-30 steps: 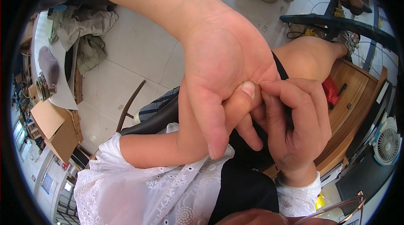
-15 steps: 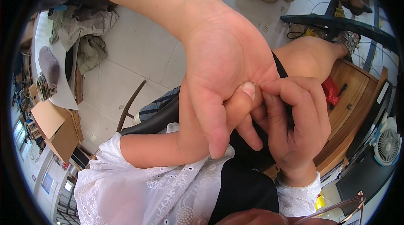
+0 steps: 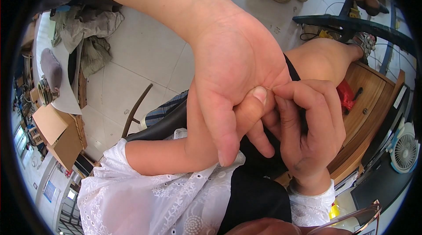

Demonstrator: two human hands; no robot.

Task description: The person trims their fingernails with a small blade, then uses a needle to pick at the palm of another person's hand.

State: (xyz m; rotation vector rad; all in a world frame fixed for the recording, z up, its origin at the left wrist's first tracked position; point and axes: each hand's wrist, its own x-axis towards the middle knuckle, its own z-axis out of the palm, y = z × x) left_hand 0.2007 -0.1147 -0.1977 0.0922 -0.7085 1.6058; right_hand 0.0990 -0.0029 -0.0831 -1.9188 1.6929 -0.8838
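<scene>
Head view: the left hand [image 3: 249,109] clasps the other person's hand [image 3: 233,59], thumb lying against the upturned palm. Beside that thumb tip, the right hand [image 3: 314,125] has a narrow grip, finger and thumb pinched on what looks like a fine strand [image 3: 269,88] at the palm's edge. If the palm jerks or the left hand's hold loosens, the strand, if stiff, could prick skin; with so little to pinch, it could slip away. The white label [image 3: 399,97] right of the palm is unreadable.
</scene>
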